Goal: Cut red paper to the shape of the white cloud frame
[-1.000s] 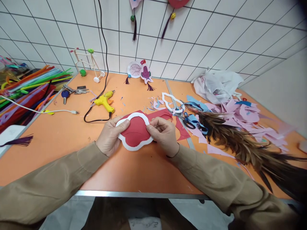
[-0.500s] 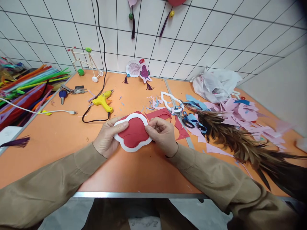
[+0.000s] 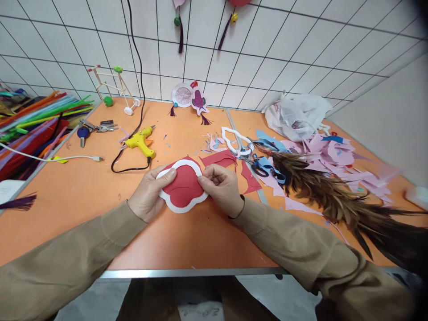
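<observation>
While the scalloped white frame (image 3: 182, 209) is held above the near part of the tabletop (image 3: 187, 249), with the red sheet (image 3: 184, 185) filling its opening, the pairing of the two looks well along but not finished. The left hand (image 3: 147, 195) is clamped on the frame's left side, thumb on top; the right hand (image 3: 222, 189) pinches its right edge between thumb and forefinger. Along the bottom no red shows beyond the white rim, yet some sticks out at the top and upper left, so that stretch seems left to be tidied. Whether the layers are stuck together I cannot tell. Cut red scraps (image 3: 219, 158) lie just beyond the right hand, near the scissors (image 3: 259, 167), which are not in use. A second white frame (image 3: 223, 134) lies near them, apparently without any backing, and the yellow glue gun (image 3: 142, 141) rests apart to the left.
</observation>
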The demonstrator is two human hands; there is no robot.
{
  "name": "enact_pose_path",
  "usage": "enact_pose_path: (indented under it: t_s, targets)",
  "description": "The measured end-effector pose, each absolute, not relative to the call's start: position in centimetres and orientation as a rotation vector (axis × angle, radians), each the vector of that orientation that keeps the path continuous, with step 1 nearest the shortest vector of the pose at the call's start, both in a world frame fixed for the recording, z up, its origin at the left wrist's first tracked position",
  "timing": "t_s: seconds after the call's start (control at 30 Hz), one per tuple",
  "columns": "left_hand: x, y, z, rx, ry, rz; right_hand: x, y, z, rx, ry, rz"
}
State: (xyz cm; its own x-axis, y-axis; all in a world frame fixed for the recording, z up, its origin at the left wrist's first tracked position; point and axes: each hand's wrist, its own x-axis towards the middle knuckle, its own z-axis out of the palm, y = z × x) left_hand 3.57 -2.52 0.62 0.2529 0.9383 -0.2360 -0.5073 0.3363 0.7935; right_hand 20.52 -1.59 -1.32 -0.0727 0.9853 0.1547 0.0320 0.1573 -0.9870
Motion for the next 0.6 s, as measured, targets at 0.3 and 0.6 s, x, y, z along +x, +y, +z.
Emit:
enact_pose_path:
  t_s: [0.3,0.6]
  targets:
    - [3.8,-2.62,0.88,0.618,0.888,1.122,20.41,-1.68,-1.24,-1.086,-1.375,1.117]
    - [3.54,-2.15,0.73,0.639,0.879,1.141,21.14,-1.53,-0.84,-1.065,-1.479,1.135]
